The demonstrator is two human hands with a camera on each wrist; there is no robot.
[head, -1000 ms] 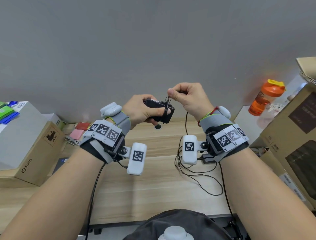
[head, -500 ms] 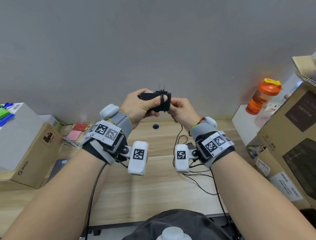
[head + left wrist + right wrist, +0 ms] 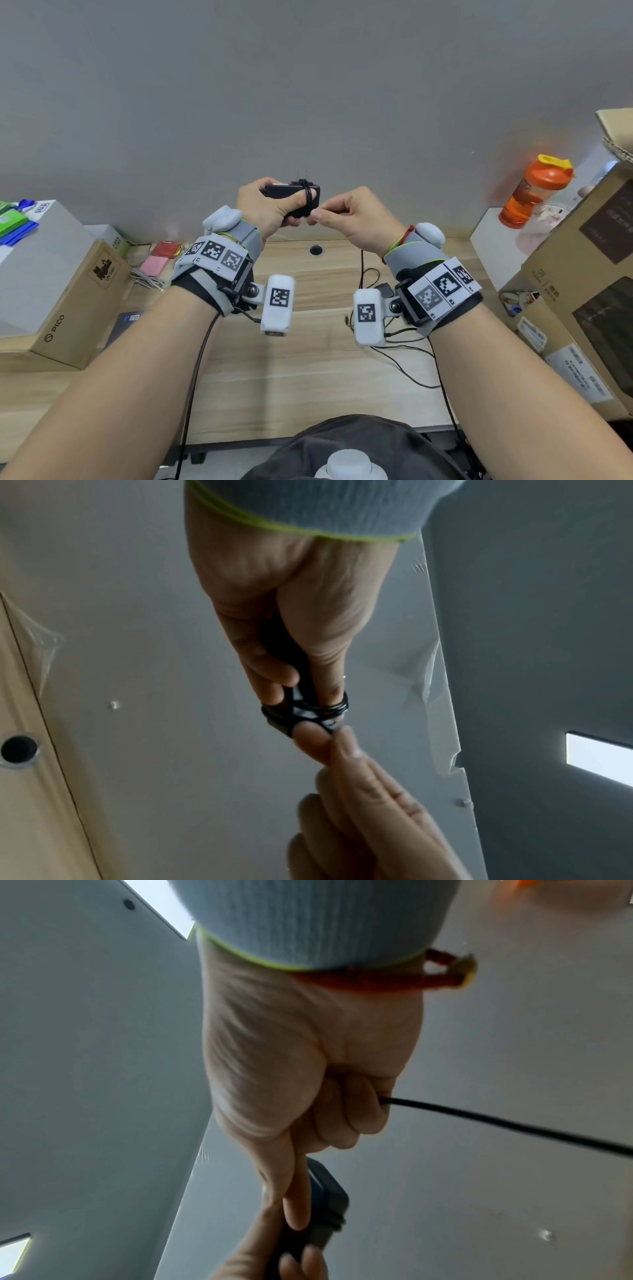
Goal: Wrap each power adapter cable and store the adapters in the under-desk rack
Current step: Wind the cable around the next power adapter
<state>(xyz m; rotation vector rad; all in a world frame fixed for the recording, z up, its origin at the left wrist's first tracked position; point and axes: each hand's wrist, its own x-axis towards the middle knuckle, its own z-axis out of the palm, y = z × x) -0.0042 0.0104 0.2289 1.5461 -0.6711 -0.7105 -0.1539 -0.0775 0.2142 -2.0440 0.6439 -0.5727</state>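
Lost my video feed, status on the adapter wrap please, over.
Left hand grips black rectangular power adapter, several turns on. Right hand pinches thin black cable. Slack on wooden desk. No obstruction.

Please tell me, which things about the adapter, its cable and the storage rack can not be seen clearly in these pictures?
- Under-desk rack: in no view; the desk top hides what lies below.
- Adapter: the left hand covers most of its body in the head view; blurred in the right wrist view.
- Cable: the stretch inside the right hand is hidden by curled fingers; its far end is cut off at the frame edge.
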